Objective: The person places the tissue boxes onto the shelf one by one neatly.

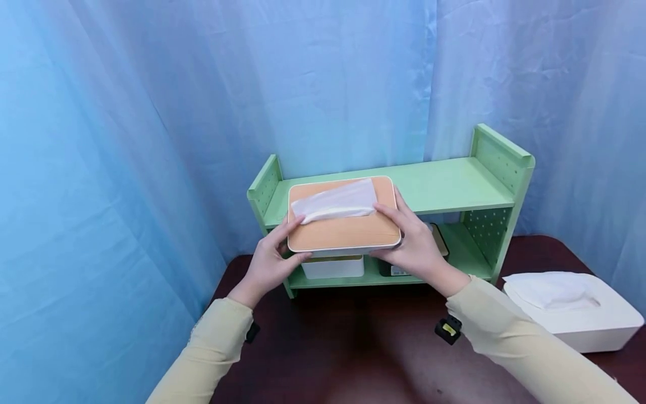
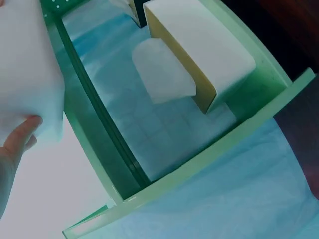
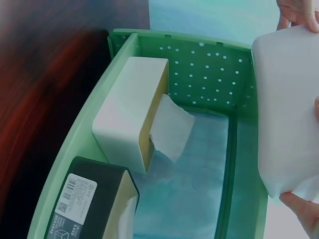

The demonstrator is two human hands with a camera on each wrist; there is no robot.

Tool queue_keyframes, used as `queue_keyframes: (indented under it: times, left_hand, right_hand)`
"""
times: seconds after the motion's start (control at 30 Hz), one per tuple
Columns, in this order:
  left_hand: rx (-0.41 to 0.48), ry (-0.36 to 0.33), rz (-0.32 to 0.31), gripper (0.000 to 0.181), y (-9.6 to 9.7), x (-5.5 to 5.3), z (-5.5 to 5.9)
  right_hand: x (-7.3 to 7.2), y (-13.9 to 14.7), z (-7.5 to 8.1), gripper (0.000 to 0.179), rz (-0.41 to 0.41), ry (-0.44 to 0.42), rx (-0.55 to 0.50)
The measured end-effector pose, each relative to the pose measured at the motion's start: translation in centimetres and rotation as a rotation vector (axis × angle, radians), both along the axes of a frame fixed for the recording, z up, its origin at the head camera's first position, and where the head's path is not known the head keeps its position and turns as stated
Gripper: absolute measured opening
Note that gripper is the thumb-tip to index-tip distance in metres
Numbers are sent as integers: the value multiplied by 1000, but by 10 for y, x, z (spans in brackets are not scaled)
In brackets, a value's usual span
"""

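Note:
Both hands hold up a white tissue box (image 1: 348, 237) with a wood-coloured lid and a tissue sticking out of its slot. In the head view it overlaps the upper board of a green two-tier shelf (image 1: 449, 182). My left hand (image 1: 264, 266) grips its left end, thumb at the lower edge and fingers over the lid. At the opposite end, my right hand (image 1: 416, 247) holds it the same way. The wrist views show the plain white side of the held tissue box (image 2: 30, 69) beside the shelf's edge.
On the lower tier stand a white tissue box (image 3: 129, 104) and a black tissue box (image 3: 82, 199) with a label. A larger white tissue box (image 1: 585, 328) sits on the dark table (image 1: 353, 348) at the right. Blue curtains (image 1: 328, 84) hang behind and at the left.

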State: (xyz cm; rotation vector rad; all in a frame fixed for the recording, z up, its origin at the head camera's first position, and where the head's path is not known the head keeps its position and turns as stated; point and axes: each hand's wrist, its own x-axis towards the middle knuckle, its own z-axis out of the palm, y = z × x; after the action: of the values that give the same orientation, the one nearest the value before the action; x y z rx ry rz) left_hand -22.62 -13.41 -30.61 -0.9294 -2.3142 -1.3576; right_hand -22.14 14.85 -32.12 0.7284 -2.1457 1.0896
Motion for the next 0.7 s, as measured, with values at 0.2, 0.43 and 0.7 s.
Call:
queue_keyframes:
  times: [0.2, 0.43, 0.7]
  left_hand:
    - [-5, 7, 36, 70, -3, -5, 5]
    - [-61, -150, 101, 64, -3, -14, 30]
    - [-119, -363, 100, 65, -9, -27, 56]
  right_hand:
    - [-4, 0, 14, 83, 6, -127, 54]
    - [-20, 7, 50, 87, 60, -320, 138]
    - [-36, 6, 74, 87, 87, -488, 183]
